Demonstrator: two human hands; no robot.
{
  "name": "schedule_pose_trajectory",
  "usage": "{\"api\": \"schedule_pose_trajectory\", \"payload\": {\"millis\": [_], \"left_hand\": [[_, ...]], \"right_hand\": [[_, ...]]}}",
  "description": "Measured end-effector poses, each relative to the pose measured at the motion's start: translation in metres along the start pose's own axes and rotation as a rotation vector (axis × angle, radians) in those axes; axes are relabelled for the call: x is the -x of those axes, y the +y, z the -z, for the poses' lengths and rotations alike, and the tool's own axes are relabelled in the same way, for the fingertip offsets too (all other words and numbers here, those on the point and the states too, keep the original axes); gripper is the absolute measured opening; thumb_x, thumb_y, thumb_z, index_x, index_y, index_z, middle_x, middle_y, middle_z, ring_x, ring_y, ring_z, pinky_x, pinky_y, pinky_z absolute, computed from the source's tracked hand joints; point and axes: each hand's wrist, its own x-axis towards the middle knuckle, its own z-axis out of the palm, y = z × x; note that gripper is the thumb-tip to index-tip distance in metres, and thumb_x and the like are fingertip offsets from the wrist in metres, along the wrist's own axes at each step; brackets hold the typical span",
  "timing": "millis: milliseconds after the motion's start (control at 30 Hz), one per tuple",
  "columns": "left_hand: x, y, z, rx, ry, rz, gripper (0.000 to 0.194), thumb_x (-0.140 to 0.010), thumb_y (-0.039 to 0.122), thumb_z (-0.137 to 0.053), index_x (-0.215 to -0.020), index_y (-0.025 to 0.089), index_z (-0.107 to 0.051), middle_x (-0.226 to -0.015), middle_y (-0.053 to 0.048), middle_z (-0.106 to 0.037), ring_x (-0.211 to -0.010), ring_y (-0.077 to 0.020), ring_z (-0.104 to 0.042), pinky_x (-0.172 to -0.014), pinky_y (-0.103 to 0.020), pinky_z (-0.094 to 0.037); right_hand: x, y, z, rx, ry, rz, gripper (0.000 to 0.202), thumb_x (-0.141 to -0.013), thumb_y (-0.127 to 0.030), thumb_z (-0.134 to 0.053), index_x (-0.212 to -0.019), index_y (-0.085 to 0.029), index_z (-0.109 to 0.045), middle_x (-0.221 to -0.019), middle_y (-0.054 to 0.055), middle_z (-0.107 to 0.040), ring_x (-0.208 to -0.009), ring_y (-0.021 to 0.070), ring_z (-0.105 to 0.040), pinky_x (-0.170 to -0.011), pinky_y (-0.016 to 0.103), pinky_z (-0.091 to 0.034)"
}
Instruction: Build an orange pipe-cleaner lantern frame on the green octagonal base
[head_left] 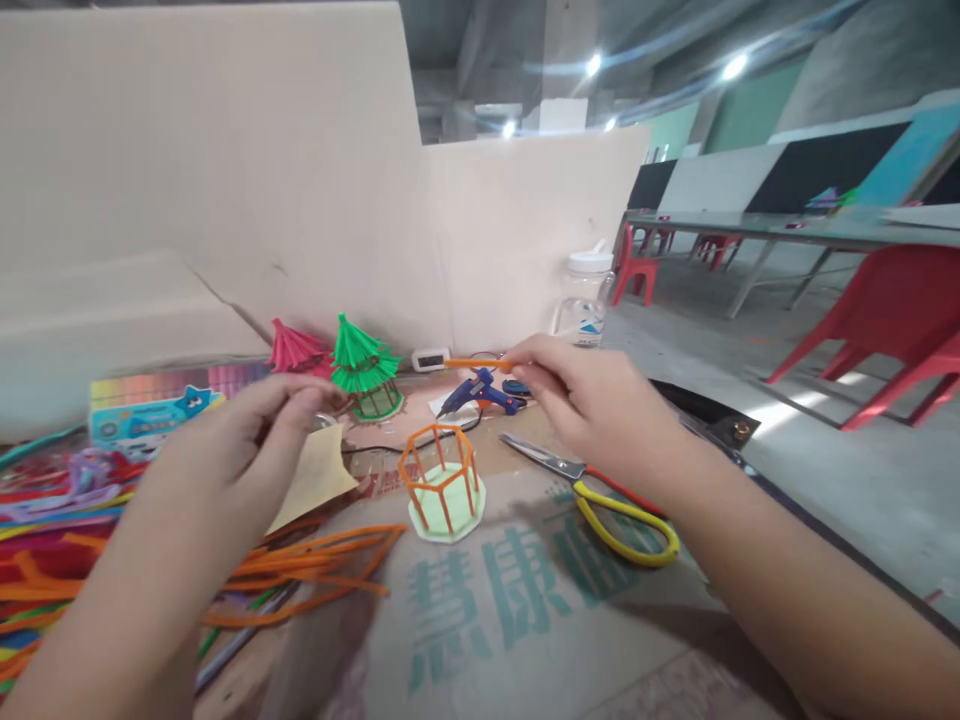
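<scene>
My right hand (581, 395) pinches one end of a short straight piece of orange pipe cleaner (474, 364), which points left above the blue glue gun (478, 391). On the left, my left hand (251, 445) has its thumb and fingertips pressed together; whether anything is between them I cannot make out. Between and below the hands stands an orange pipe-cleaner frame (439, 487) on a pale green eight-sided base (444, 518). Yellow- and red-handled scissors (592, 485) lie with blades apart below my right hand. A yellowish paper sheet (315, 475) is partly behind my left hand.
A green-roofed model (365, 360) and a pink-roofed one (296, 345) stand at the back. Loose orange pipe cleaners (322, 555) lie at left. A clear jug (583, 300) stands by the cardboard wall (517, 230). Printed cardboard (465, 660) covers the table.
</scene>
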Motion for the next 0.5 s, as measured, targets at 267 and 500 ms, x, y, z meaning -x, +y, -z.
{"api": "schedule_pose_trajectory", "payload": {"millis": [267, 500], "left_hand": [[-0.008, -0.019, -0.015, 0.024, -0.023, 0.04, 0.036, -0.09, 0.051, -0.052, -0.107, 0.023, -0.068, -0.084, -0.002, -0.073, -0.076, -0.0233, -0.068, -0.072, -0.037, -0.054], [0.032, 0.049, -0.05, 0.131, 0.131, -0.725, 0.041, -0.09, 0.047, -0.064, -0.123, 0.022, -0.063, -0.118, -0.009, -0.066, -0.109, -0.0228, -0.062, -0.095, -0.036, -0.05]], "right_hand": [[-0.003, 0.006, -0.016, 0.128, -0.067, 0.013, 0.024, -0.099, -0.024, -0.047, -0.109, -0.021, -0.068, -0.096, 0.006, -0.076, -0.083, 0.02, -0.068, -0.068, 0.028, -0.04], [0.006, -0.019, -0.031, 0.264, -0.343, 0.032, 0.019, -0.095, -0.02, -0.049, -0.095, -0.018, -0.068, -0.079, 0.006, -0.073, -0.072, 0.0199, -0.067, -0.059, 0.028, -0.04]]}}
